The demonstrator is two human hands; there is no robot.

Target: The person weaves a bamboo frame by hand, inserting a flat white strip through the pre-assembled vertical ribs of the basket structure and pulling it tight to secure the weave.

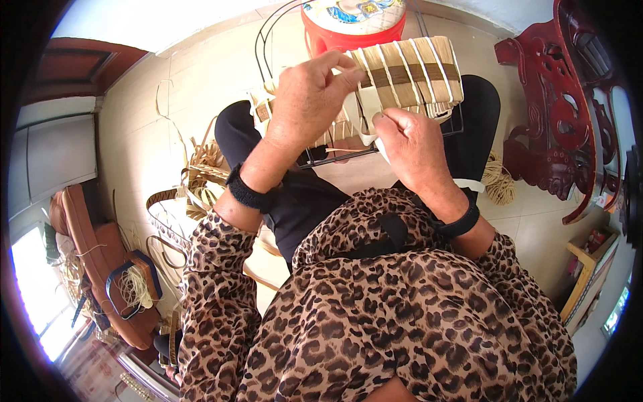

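A half-woven basket (pixel 429 70) of tan and brown strips, crossed by white lacing, lies on a black wire frame (pixel 338 158) over my lap. My left hand (pixel 311 94) is at its upper middle, thumb and forefinger pinched together against the weave; what lies between them is hidden. A flat cream strip (pixel 366 110) loops down the basket's near side between my hands. My right hand (pixel 414 149) is closed at the lower edge, gripping this strip with thumb and fingers; a pale end shows below it.
A red stool (pixel 315 33) with a patterned top stands beyond the basket. Carved dark-red wooden furniture (pixel 542 100) is at the right, with a bundle of pale strips (pixel 497 181) beside it. Loose brown strips (pixel 204 171) lie on the floor at left, near a brown bench (pixel 110 268).
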